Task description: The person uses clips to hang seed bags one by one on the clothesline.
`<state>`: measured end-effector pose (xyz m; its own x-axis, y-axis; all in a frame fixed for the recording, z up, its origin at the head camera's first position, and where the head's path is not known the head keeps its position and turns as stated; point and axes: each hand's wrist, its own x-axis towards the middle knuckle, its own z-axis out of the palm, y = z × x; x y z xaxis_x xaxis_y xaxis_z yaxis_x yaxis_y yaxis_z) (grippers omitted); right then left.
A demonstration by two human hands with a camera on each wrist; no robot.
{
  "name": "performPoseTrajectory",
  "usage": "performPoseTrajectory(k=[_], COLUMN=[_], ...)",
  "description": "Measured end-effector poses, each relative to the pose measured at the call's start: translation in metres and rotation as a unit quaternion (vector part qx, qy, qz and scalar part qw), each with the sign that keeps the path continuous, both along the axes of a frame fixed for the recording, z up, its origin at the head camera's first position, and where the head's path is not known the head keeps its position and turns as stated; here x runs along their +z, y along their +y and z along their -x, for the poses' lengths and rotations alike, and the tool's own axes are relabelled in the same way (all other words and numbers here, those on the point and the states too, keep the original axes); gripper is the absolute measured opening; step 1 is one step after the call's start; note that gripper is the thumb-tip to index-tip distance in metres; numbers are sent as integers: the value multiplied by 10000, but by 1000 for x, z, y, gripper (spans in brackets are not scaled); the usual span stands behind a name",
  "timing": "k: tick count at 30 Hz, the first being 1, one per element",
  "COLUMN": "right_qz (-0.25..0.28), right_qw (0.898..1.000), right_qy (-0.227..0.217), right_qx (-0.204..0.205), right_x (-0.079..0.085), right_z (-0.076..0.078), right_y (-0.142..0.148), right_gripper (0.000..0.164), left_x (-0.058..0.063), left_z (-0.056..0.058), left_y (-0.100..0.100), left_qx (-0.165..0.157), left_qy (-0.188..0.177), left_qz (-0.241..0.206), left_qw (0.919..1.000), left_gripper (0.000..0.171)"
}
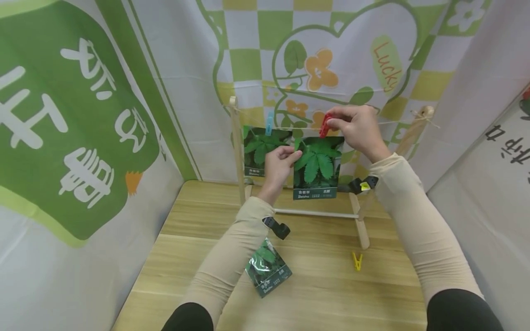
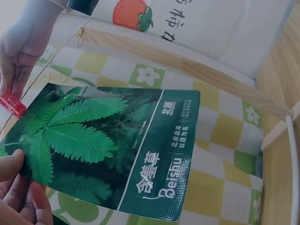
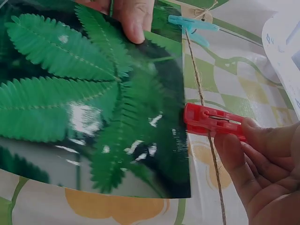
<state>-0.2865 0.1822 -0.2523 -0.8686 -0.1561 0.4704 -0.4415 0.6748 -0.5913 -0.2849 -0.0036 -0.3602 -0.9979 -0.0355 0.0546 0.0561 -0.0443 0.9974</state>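
My left hand [image 1: 280, 169] pinches the left edge of a green seed packet [image 1: 316, 165] with a fern-like leaf printed on it, holding it upright below the twine. Between thumb and finger my right hand [image 1: 361, 129] grips a red clothespin [image 3: 215, 121]. In the right wrist view the pin crosses the twine [image 3: 214, 173], its tip right at the packet's top edge. To the left, a second packet [image 1: 252, 158] hangs from the twine under a light blue clothespin [image 1: 269, 123], partly covered by my left hand.
The twine runs between the posts of a wooden rack [image 1: 237, 154] with a white crossbar [image 1: 316, 213]. On the wooden table [image 1: 323, 294] lie a third packet [image 1: 269, 271], partly behind my left sleeve, and a yellow clothespin [image 1: 357, 261]. Printed cloth [image 1: 244, 27] hangs behind.
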Motion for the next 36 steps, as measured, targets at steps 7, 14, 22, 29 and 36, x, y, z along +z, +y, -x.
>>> performPoseTrajectory(k=[7,14,22,29,36], right_qz=[-92,92,625,1277,1399], right_qw=[9993,9938,9903,9855,9864], right_qy=[-309,-1057,-1209,-1092,-818], right_qx=[208,341,276,235,284], right_x=[0,0,-4,-17,-28], right_z=[1,3,-2,-7,-14], right_y=[3,10,9,11,14], right_gripper=[22,35,40,40,39], left_x=[5,4,-1,-4,-7], left_z=[-1,-1,-3,-6,-8], left_y=[2,2,-2,-6,-8], left_qx=[51,-61,-4,117,124], left_qy=[209,173,369,539,726], left_qz=[34,94,-7,-130,-235], left_qw=[9998,9998,9993,9984,9970], left_gripper=[25,28,29,26,26])
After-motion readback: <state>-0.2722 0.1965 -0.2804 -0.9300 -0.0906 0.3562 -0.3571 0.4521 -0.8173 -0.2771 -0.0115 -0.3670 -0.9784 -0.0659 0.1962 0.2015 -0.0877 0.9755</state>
